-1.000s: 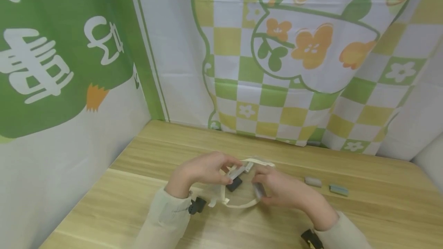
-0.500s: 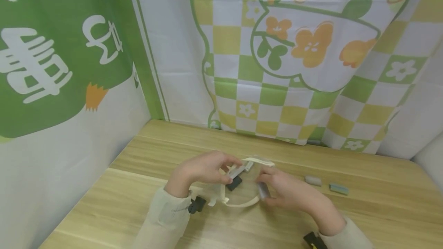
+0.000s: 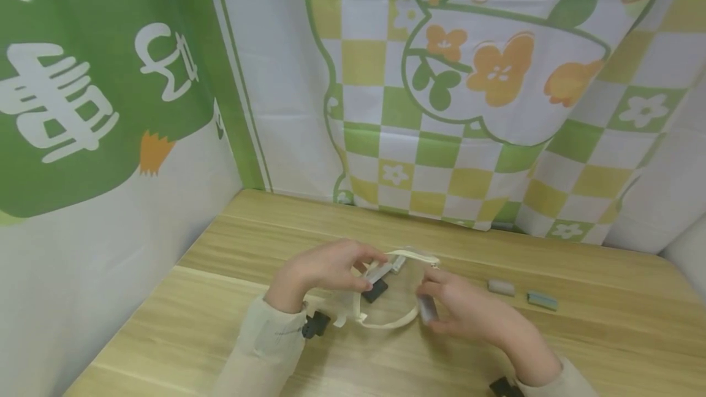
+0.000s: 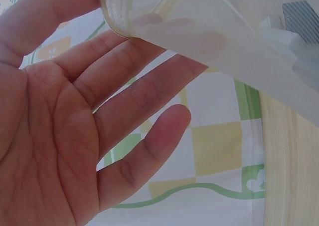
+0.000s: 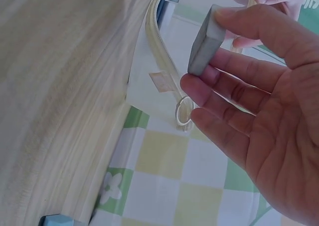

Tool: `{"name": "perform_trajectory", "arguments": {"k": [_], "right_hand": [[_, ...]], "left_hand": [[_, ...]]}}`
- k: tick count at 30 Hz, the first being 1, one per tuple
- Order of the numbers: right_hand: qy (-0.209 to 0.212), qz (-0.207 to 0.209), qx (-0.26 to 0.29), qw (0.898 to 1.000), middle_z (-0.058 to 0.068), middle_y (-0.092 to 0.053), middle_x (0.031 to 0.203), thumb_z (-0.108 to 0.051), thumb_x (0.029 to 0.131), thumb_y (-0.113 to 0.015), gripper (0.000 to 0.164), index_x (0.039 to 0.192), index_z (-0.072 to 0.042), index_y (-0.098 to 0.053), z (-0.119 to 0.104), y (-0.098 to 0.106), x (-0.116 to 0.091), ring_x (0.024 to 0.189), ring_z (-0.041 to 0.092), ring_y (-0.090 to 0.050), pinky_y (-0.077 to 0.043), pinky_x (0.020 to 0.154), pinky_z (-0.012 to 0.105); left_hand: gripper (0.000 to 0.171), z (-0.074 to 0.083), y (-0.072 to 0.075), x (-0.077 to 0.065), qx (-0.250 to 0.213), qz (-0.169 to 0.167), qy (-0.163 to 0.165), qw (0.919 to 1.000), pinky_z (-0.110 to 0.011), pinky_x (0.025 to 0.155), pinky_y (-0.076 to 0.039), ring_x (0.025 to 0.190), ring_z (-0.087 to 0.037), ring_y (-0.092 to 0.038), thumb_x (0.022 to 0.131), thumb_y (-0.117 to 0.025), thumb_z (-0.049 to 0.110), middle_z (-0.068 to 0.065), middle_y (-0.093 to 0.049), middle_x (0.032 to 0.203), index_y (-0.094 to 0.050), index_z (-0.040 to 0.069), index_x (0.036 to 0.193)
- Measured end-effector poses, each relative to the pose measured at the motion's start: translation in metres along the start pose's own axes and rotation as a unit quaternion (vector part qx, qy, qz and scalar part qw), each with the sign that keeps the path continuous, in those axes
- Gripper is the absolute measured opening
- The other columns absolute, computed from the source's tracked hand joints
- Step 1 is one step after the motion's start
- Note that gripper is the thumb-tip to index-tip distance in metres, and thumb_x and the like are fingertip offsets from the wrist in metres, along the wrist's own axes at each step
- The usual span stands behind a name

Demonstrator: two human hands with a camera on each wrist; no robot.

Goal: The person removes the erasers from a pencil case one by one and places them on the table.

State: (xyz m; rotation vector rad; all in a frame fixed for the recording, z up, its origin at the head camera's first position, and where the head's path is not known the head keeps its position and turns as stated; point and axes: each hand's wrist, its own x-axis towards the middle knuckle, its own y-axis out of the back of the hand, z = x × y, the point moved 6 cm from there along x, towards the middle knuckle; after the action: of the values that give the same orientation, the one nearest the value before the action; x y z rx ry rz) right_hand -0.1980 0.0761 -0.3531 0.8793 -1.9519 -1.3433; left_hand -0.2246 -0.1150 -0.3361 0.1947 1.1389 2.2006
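A translucent pouch (image 4: 234,51) with a cream zipper rim (image 3: 388,325) lies spread open on the table. My left hand (image 3: 333,267) pinches its left edge between thumb and fingers; in the left wrist view the other fingers extend behind the film. A dark block (image 3: 376,290) and a pale block (image 3: 398,263) show within the rim. My right hand (image 3: 466,304) pinches a grey rectangular block (image 5: 205,40) between thumb and fingertips, by the right side of the pouch rim. The zipper's ring pull (image 5: 185,111) hangs close to those fingers in the right wrist view.
To the right on the wooden table (image 3: 607,323) lie a grey-brown block (image 3: 501,287) and a grey-green block (image 3: 542,300). A patterned curtain (image 3: 430,139) hangs along the table's back edge, and a green-and-white one (image 3: 182,158) covers the left side.
My right hand has shifted right with the grey block, from over the pouch opening to its right rim. The left hand keeps its hold on the pouch, nearly still.
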Motion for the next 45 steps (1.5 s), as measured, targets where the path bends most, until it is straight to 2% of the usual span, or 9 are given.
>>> {"name": "perform_trajectory", "arguments": {"k": [5,13,19,26,33,37,45], "right_hand": [[0.005,0.016,-0.003,1.000,-0.005,-0.056,0.102,-0.014,0.077,-0.079,0.040,0.114,-0.002,-0.069,0.000,-0.001,-0.007,0.088,0.008,-0.057,-0.055,0.077,0.022],[0.003,0.030,-0.002,1.000,-0.002,-0.059,0.109,-0.013,0.076,-0.080,0.039,0.112,-0.004,-0.068,0.004,0.002,-0.015,0.093,0.008,-0.060,-0.057,0.079,0.025],[-0.020,0.020,0.003,1.000,0.000,-0.060,0.114,-0.014,0.078,-0.080,0.043,0.117,-0.003,-0.067,0.006,0.003,-0.021,0.099,0.014,-0.062,-0.058,0.083,0.030],[-0.047,0.018,0.020,0.999,0.009,-0.062,0.124,-0.014,0.079,-0.079,0.046,0.120,0.000,-0.066,0.009,0.004,-0.026,0.102,0.018,-0.065,-0.059,0.084,0.029],[-0.047,0.032,0.028,0.998,0.003,-0.061,0.114,-0.012,0.079,-0.079,0.040,0.115,-0.001,-0.067,0.012,0.008,-0.034,0.091,0.008,-0.062,-0.058,0.074,0.023],[-0.044,0.044,0.014,0.998,0.005,-0.061,0.116,-0.013,0.078,-0.080,0.039,0.113,-0.002,-0.067,0.015,0.010,-0.039,0.093,0.011,-0.063,-0.059,0.075,0.024],[-0.046,0.052,-0.001,0.998,-0.002,-0.062,0.109,-0.012,0.075,-0.083,0.041,0.112,-0.003,-0.068,0.023,0.010,-0.050,0.092,0.012,-0.064,-0.059,0.076,0.026]], "left_hand": [[0.054,-0.001,-0.001,0.001,0.001,-0.002,0.001,1.0000,-0.039,0.100,-0.053,0.119,-0.024,-0.064,0.089,-0.070,0.014,-0.003,-0.059,0.142,-0.056,0.013,0.141],[0.054,0.000,0.000,0.002,-0.001,0.001,-0.005,1.0000,-0.042,0.100,-0.053,0.119,-0.026,-0.064,0.088,-0.069,0.012,-0.006,-0.059,0.142,-0.056,0.011,0.141],[0.055,0.000,0.000,0.002,-0.004,-0.002,-0.001,1.0000,-0.043,0.102,-0.052,0.120,-0.026,-0.063,0.088,-0.070,0.011,-0.006,-0.059,0.143,-0.056,0.010,0.141],[0.055,0.001,-0.001,0.002,0.001,0.001,-0.010,0.9999,-0.044,0.103,-0.051,0.120,-0.027,-0.064,0.088,-0.069,0.011,-0.006,-0.058,0.144,-0.056,0.010,0.141],[0.055,0.001,-0.001,0.001,-0.001,0.001,-0.010,0.9999,-0.043,0.102,-0.052,0.119,-0.027,-0.064,0.087,-0.069,0.010,-0.006,-0.058,0.143,-0.056,0.008,0.140],[0.054,0.000,-0.001,0.001,-0.002,0.000,-0.007,1.0000,-0.043,0.102,-0.052,0.119,-0.027,-0.064,0.088,-0.070,0.010,-0.007,-0.059,0.143,-0.056,0.009,0.140],[0.055,0.001,-0.001,0.001,-0.002,0.001,-0.006,1.0000,-0.044,0.102,-0.052,0.120,-0.026,-0.064,0.087,-0.069,0.010,-0.006,-0.059,0.142,-0.056,0.009,0.141]]}}
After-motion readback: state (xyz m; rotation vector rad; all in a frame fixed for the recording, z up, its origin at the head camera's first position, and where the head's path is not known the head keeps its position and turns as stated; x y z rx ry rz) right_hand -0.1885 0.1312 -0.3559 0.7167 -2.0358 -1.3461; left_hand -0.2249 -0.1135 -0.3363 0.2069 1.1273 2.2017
